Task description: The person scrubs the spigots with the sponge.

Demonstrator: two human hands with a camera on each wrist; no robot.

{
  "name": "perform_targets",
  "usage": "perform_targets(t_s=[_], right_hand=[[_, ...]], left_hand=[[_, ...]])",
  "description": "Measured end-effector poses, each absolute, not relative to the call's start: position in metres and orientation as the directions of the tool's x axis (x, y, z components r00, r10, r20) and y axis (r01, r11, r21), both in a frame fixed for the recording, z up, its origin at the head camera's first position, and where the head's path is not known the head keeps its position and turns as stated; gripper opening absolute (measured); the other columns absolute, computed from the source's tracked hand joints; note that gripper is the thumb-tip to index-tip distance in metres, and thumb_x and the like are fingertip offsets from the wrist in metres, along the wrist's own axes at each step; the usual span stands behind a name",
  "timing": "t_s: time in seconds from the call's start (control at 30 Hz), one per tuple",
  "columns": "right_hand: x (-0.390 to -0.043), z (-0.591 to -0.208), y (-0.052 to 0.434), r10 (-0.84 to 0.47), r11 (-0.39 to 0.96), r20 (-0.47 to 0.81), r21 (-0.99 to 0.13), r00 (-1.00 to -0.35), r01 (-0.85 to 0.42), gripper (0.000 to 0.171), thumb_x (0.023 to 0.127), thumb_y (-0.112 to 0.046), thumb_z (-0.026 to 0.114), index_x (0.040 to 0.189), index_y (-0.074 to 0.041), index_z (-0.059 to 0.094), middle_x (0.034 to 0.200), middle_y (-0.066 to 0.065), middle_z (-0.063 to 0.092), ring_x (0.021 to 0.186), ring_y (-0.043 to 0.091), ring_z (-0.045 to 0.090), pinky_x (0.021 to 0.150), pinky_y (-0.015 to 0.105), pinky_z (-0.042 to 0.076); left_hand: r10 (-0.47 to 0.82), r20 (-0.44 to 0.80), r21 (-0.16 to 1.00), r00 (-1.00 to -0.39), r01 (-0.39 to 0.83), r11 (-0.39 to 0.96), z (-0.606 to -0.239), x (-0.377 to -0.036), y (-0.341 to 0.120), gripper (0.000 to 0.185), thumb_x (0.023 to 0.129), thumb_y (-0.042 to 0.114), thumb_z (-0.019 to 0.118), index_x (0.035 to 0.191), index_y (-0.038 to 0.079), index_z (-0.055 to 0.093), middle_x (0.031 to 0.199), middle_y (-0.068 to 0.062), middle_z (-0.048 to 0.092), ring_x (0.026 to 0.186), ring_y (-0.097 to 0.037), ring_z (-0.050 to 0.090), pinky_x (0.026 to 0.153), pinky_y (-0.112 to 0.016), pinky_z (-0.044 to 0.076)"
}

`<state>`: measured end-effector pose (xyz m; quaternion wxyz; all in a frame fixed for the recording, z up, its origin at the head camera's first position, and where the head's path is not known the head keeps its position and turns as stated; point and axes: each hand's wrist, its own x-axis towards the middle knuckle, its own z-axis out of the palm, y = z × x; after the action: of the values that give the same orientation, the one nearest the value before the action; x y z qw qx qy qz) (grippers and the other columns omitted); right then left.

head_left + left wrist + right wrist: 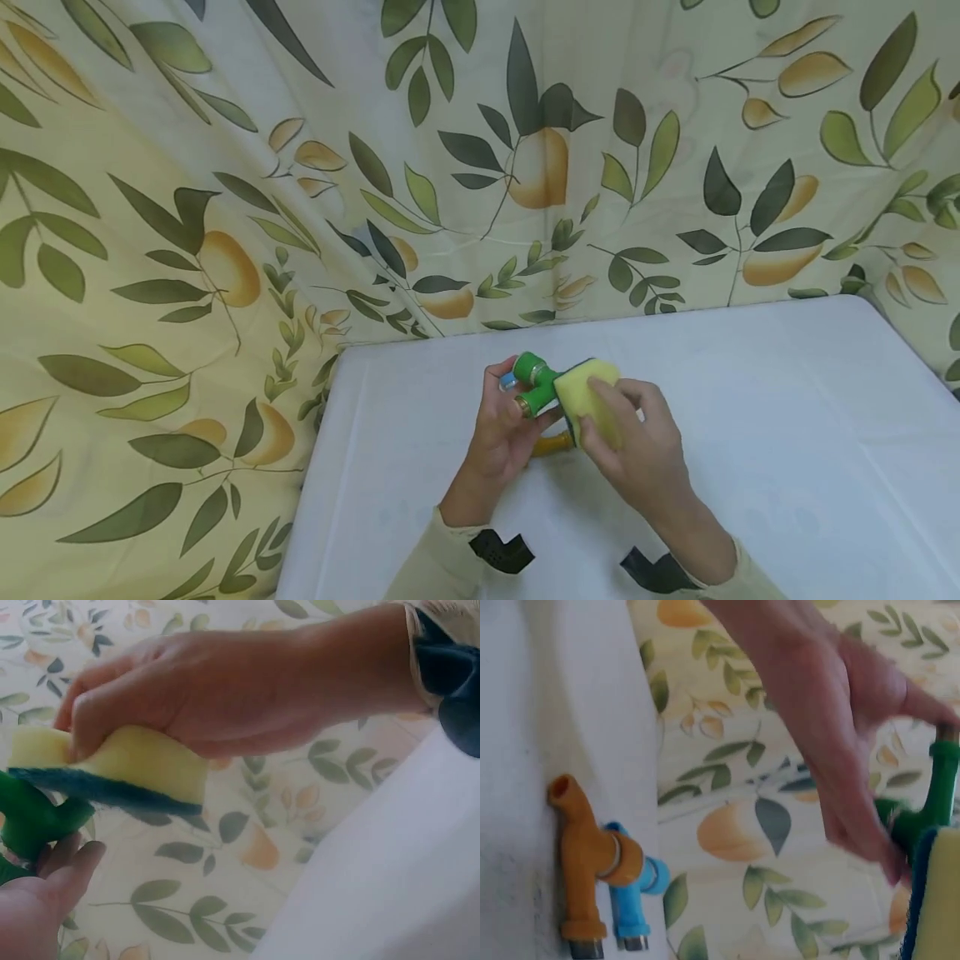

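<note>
Left hand [501, 427] grips the green tap [535, 382]; right hand [637, 446] pinches the sponge [588, 398] on it, probably touching, with bare table [787, 433] rightward.

**Greens, yellows and a leafy backdrop**

The tap [537, 383] in the left hand [504, 433] is bright green with a metal-coloured end. The sponge [588, 393] under the right hand [637, 450] is pale yellow with a dark blue-green scouring layer. On the white table [787, 433] lie an orange tap [585, 862] and a light blue tap [630, 900]. The curtain [225, 208] is cream, printed with dark and olive green leaves and yellow-orange pears. The sleeves [442, 567] are beige, the wrist straps [501, 550] black.
</note>
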<state>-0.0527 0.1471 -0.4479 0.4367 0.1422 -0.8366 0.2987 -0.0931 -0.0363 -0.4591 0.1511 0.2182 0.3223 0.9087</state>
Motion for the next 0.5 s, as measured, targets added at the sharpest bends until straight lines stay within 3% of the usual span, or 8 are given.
perform_targets(t_s=[0.17, 0.37, 0.5], right_hand=[[-0.047, -0.447, 0.142, 0.099, 0.724, 0.723, -0.523, -0.683, -0.449, 0.052, 0.085, -0.025, 0.064, 0.130, 0.000, 0.059, 0.107, 0.019, 0.059, 0.088, 0.020, 0.055, 0.070, 0.019, 0.048], [-0.036, -0.453, 0.125, 0.100, 0.555, 0.725, -0.609, -0.681, -0.567, 0.059, 0.081, -0.018, 0.069, 0.133, 0.007, 0.055, 0.105, 0.015, 0.059, 0.093, 0.011, 0.054, 0.087, 0.011, 0.044], [-0.035, -0.453, 0.121, 0.174, 0.330, 0.657, -0.741, -0.734, -0.585, 0.060, 0.081, 0.006, 0.065, 0.138, 0.009, 0.048, 0.108, 0.006, 0.060, 0.100, 0.005, 0.057, 0.094, 0.010, 0.045]], left_hand=[[0.391, 0.285, 0.653, -0.875, -0.121, -0.747, -0.457, -0.091, -0.032, 0.079, 0.085, 0.035, 0.084, 0.135, 0.020, 0.025, 0.130, -0.003, 0.053, 0.117, -0.016, 0.062, 0.102, -0.038, 0.055], [0.348, 0.309, 0.680, -0.885, -0.049, -0.731, -0.458, -0.088, -0.027, 0.084, 0.083, 0.040, 0.085, 0.136, 0.020, 0.023, 0.129, -0.003, 0.050, 0.107, -0.009, 0.060, 0.093, -0.021, 0.055], [0.336, 0.298, 0.687, -0.893, -0.044, -0.725, -0.458, -0.087, -0.025, 0.087, 0.080, 0.040, 0.087, 0.136, 0.021, 0.023, 0.131, -0.003, 0.048, 0.110, -0.010, 0.060, 0.094, -0.022, 0.055]])
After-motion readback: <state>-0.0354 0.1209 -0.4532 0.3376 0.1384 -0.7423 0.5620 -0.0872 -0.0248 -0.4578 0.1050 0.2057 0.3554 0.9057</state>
